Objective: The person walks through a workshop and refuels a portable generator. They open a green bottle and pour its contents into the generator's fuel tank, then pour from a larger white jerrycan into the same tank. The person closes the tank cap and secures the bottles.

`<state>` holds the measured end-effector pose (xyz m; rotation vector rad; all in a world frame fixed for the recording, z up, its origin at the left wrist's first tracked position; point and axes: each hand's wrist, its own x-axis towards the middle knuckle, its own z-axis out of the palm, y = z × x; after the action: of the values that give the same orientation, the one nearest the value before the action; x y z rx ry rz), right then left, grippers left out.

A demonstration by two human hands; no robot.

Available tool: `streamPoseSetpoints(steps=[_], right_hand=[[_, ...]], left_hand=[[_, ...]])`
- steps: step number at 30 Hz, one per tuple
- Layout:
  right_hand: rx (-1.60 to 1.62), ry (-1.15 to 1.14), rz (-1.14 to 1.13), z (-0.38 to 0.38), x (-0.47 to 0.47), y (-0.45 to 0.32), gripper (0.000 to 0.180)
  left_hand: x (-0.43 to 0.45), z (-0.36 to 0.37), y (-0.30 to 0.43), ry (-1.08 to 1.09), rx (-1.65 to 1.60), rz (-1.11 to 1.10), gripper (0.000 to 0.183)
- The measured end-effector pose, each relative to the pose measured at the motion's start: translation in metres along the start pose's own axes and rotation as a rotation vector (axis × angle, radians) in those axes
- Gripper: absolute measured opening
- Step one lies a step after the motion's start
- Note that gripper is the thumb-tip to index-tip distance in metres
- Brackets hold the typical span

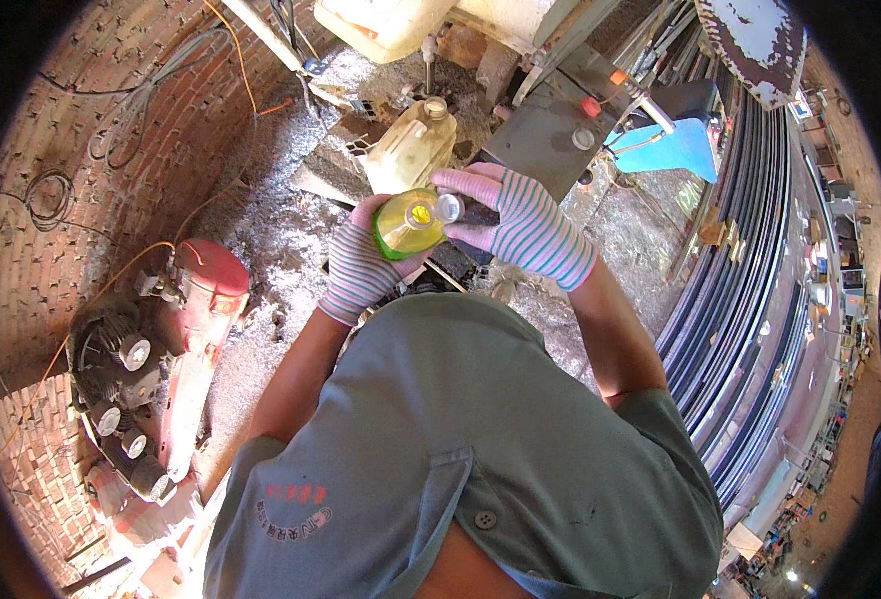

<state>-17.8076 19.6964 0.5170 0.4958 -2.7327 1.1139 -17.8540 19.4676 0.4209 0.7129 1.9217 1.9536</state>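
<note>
My left hand (369, 258), in a striped knit work glove, grips a clear plastic bottle (403, 233) with yellow-green contents around its body. The bottle's mouth faces up towards me and looks uncapped. In the gloved fingers of my right hand (527, 221) is a small translucent cap (450, 208), right beside the bottle mouth. Just beyond both hands stands a cloudy plastic jug (410, 150). Past my right hand, a dark metal plate (534, 142) bears a red cap (590, 107) and a small clear round piece (583, 138).
A red air compressor (212, 288) stands on the left by the brick wall (141, 97), where cables hang. Long metal bars (740, 284) lie stacked along the right. A large whitish plastic container (380, 30) and a blue panel (665, 146) are farther off.
</note>
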Motion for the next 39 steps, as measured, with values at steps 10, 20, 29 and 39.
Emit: streamPoseSetpoints(steps=[10, 20, 29, 39], right_hand=[[-0.157, -0.199, -0.29, -0.001, 0.014, -0.003, 0.036], [-0.159, -0.274, -0.573, -0.017, 0.028, 0.002, 0.022], [-0.59, -0.508, 0.16, -0.018, 0.026, -0.023, 0.068], [-0.297, -0.234, -0.069, 0.003, 0.009, -0.008, 0.037]], left_hand=[[-0.006, -0.004, -0.016, -0.055, 0.311, 0.046, 0.082], [0.01, -0.019, 0.019, -0.216, 0.447, 0.003, 0.084], [0.011, -0.01, 0.034, -0.226, 0.516, 0.046, 0.082], [0.012, -0.007, 0.006, -0.26, 0.178, -0.157, 0.083]])
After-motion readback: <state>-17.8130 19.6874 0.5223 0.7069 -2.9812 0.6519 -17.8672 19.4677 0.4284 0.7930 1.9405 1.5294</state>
